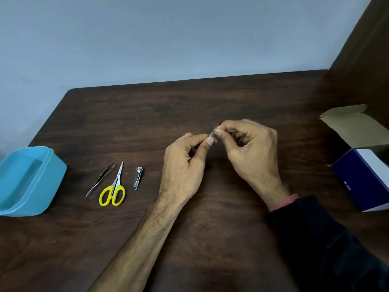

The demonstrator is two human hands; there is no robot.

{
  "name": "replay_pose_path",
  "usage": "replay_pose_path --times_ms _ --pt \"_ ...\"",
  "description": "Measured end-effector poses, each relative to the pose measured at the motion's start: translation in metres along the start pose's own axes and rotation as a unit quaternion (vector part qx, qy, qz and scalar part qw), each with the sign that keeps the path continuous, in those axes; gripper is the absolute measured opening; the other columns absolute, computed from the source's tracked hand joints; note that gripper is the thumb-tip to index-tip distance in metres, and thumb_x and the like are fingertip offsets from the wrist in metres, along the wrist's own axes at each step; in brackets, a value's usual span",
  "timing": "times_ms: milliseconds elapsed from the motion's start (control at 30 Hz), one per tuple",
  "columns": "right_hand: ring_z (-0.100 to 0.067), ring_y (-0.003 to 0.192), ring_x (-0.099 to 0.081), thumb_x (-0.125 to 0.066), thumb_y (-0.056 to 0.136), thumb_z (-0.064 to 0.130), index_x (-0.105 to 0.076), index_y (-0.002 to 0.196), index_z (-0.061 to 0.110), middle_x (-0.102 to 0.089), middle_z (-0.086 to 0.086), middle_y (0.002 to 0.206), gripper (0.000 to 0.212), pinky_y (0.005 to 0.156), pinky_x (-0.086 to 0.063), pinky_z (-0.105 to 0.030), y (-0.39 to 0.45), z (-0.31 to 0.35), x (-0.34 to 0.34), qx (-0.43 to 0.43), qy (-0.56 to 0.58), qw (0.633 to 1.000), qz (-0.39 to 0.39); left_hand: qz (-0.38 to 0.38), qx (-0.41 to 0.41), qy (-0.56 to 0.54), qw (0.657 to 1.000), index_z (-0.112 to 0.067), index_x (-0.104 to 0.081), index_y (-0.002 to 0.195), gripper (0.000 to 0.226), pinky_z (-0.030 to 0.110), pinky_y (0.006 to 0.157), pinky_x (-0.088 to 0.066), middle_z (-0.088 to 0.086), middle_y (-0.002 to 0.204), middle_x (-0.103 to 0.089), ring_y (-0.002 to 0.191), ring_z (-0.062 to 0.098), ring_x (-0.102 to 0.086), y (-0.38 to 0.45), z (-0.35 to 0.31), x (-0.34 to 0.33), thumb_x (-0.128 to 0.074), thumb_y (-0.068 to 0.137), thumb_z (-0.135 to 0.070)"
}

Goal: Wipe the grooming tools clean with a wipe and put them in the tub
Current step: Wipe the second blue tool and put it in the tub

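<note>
1. Altogether three metal tools lie lower left: thin steel tweezers (pixel 100 179), yellow-handled scissors (pixel 113 190), small nail clipper (pixel 138 178), beside one blue plastic tub (pixel 51 182).
2. Left hand (pixel 185 165) and right hand (pixel 248 148) pinch one small grey packet (pixel 213 132), possibly a wipe, mid-frame.

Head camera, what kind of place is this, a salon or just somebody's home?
Probably a home desk or a plain staged workspace, not a salon: a bare dark wooden table pushed against a blank wall, holding only a blue tub, a few small tools and an opened cardboard box.
</note>
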State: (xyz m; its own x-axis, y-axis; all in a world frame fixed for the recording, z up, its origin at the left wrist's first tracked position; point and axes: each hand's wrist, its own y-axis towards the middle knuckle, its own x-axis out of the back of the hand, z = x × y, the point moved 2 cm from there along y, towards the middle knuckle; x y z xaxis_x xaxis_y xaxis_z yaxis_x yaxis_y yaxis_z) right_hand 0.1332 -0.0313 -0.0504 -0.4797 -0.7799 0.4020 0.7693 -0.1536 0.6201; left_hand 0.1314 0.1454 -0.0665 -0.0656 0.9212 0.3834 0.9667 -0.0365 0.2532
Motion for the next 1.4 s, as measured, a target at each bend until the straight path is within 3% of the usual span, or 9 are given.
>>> replay_pose_path --times_ms 333,600,700,833,900,1067,1233,1400 --pt "-0.011 0.069 -0.069 -0.083 0.096 0.013 -0.084 0.091 0.019 -0.075 0.011 0.084 0.007 0.061 -0.055 -0.034 -0.0010 0.0006 0.0012 -0.002 -0.008 1.000 -0.004 -0.007 -0.027 0.030 0.999 -0.026 -0.087 0.116 0.019 0.017 0.070 -0.047 -0.012 0.085 -0.066 0.080 0.010 -0.064 -0.0015 -0.0066 -0.0001 -0.070 0.110 -0.032" --pt "-0.013 0.072 -0.070 -0.082 0.097 0.013 -0.083 0.096 0.019 -0.076 0.009 0.089 0.005 0.061 -0.057 -0.035 -0.0002 0.0017 -0.0019 0.012 -0.009 1.000 0.015 0.023 -0.041 0.024 0.999 -0.030 -0.081 0.128 0.027 0.027 0.079 -0.052 -0.010 0.094 -0.066 0.091 0.015 -0.067 -0.0017 -0.0077 -0.0022 -0.057 0.115 -0.034" --pt "-0.015 0.073 -0.070 -0.082 0.096 0.012 -0.083 0.093 0.020 -0.075 0.009 0.086 0.008 0.062 -0.057 -0.038 -0.0004 0.0030 -0.0023 0.010 0.002 1.000 0.020 0.023 -0.043 0.014 0.999 -0.028 -0.080 0.126 0.028 0.028 0.086 -0.053 -0.009 0.098 -0.068 0.097 0.015 -0.068 -0.0023 -0.0059 -0.0018 -0.054 0.115 -0.032" --pt "-0.014 0.074 -0.067 -0.083 0.096 0.013 -0.082 0.089 0.022 -0.075 0.012 0.083 0.011 0.064 -0.055 -0.037 -0.0004 0.0027 -0.0006 0.001 0.001 1.000 0.012 0.009 -0.029 0.012 0.999 -0.027 -0.082 0.119 0.024 0.022 0.084 -0.051 -0.016 0.097 -0.069 0.094 0.007 -0.069 -0.0018 -0.0044 -0.0013 -0.058 0.116 -0.027" --pt "-0.013 0.074 -0.064 -0.083 0.096 0.015 -0.082 0.089 0.023 -0.073 0.012 0.081 0.011 0.065 -0.054 -0.036 -0.0025 0.0059 -0.0031 0.019 -0.010 0.999 0.028 0.002 -0.014 0.000 1.000 -0.026 -0.083 0.118 0.023 0.026 0.087 -0.056 -0.015 0.100 -0.076 0.095 0.006 -0.072 -0.0007 -0.0028 -0.0005 -0.060 0.116 -0.026" --pt "-0.014 0.077 -0.066 -0.082 0.096 0.015 -0.081 0.093 0.021 -0.074 0.013 0.085 0.007 0.068 -0.056 -0.037 -0.0005 0.0009 -0.0031 0.007 -0.004 1.000 0.013 0.009 0.043 -0.017 0.999 -0.035 -0.085 0.116 0.021 0.025 0.065 -0.055 -0.014 0.083 -0.078 0.058 0.002 -0.064 -0.0022 -0.0032 -0.0006 -0.064 0.114 -0.038" --pt "-0.014 0.077 -0.062 -0.082 0.097 0.020 -0.081 0.095 0.022 -0.070 0.011 0.087 0.003 0.070 -0.054 -0.036 -0.0021 0.0033 -0.0070 0.028 -0.018 0.999 0.029 0.010 0.074 -0.084 0.994 -0.030 -0.086 0.116 0.019 0.017 0.046 -0.045 -0.007 0.087 -0.083 0.051 0.015 -0.063 -0.0010 -0.0066 0.0016 -0.068 0.112 -0.034" --pt "-0.014 0.078 -0.064 -0.081 0.099 0.020 -0.080 0.100 0.021 -0.070 0.011 0.093 0.002 0.066 -0.056 -0.037 -0.0027 0.0024 -0.0082 0.014 0.001 1.000 0.023 0.034 0.079 -0.144 0.986 -0.026 -0.086 0.117 0.018 0.018 0.045 -0.041 -0.002 0.095 -0.086 0.048 0.015 -0.054 0.0014 -0.0063 0.0003 -0.068 0.111 -0.028"
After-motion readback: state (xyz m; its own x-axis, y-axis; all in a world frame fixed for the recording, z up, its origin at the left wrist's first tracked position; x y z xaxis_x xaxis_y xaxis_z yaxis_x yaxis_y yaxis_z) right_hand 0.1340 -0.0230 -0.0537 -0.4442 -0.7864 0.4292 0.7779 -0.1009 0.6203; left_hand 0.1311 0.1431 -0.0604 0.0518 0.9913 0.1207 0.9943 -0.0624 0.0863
